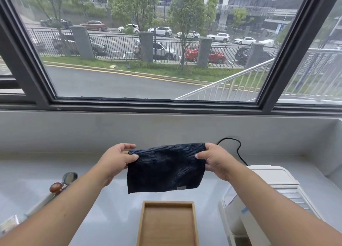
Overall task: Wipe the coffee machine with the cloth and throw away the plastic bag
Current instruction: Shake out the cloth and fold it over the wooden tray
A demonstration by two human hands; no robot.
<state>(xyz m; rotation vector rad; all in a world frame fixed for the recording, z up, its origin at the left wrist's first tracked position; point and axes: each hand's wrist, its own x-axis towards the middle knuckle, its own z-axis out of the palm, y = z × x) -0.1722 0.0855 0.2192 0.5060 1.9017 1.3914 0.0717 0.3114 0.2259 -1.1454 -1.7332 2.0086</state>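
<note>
Two bare hands hold one dark blue cloth [165, 167] up in the air above a pale grey counter [114, 205], in front of a large window [155, 42]. The left hand [118, 160] pinches the cloth's upper left corner between thumb and fingers; the right hand [212, 159] pinches the upper right corner the same way. Both grips are closed on the cloth, which hangs flat between them, with a small grey tag at its lower right edge.

Below the cloth, one shallow wooden tray [167, 204] sits on the counter with nothing inside it. To the right, partly hidden by the right forearm, stands one white coffee machine [273, 179]; a black cord [238, 149] loops on the counter behind it. To the left, one metal tool with a round brown wooden knob [56, 187] lies near the left forearm. At the far left edge a small clear packet [9, 223] shows, too blurred to identify.

Outside the window are a road, a fence, trees and parked cars.
</note>
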